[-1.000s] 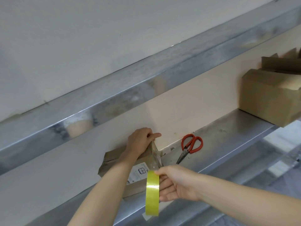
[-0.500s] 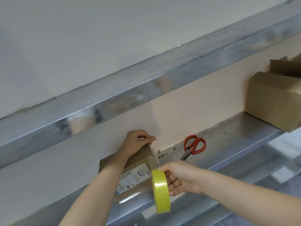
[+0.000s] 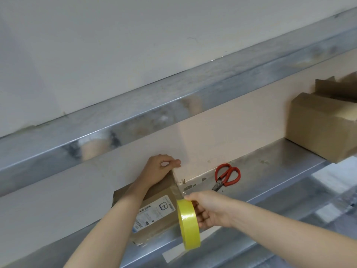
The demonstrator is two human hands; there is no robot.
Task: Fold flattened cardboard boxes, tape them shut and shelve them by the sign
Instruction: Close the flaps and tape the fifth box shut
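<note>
Cardboard box: A small brown box sat on the metal shelf with its far side against the pale back wall. It was folded into shape, with one broad face turned toward the camera.
Shipping label: A white printed label with barcodes was stuck on that broad face of the cardboard box.
Left hand: It rested on the top far edge of the cardboard box. The fingers were curled, and the thumb and forefinger tips met at the box's upper right corner, pinching it. Whether a tape end lay under them could not be told.
Right hand: It was just right of the cardboard box and gripped the tape roll, with the thumb on the upper rim and the fingers curled behind it.
Tape roll: The yellow roll was held on edge at the lower right corner of the cardboard box, above the shelf's front lip.
Tape strip: A glossy clear strip ran up the right end of the cardboard box, from the roll toward the left hand.
Scissors: The red-handled pair lay flat on the shelf, right of the cardboard box, near it but apart, with the blades closed.
Second box: A larger brown box with raised top flaps stood on the same shelf, well to the right of the cardboard box.
Upper rail: A shiny metal edge ran across the view above the cardboard box.
</note>
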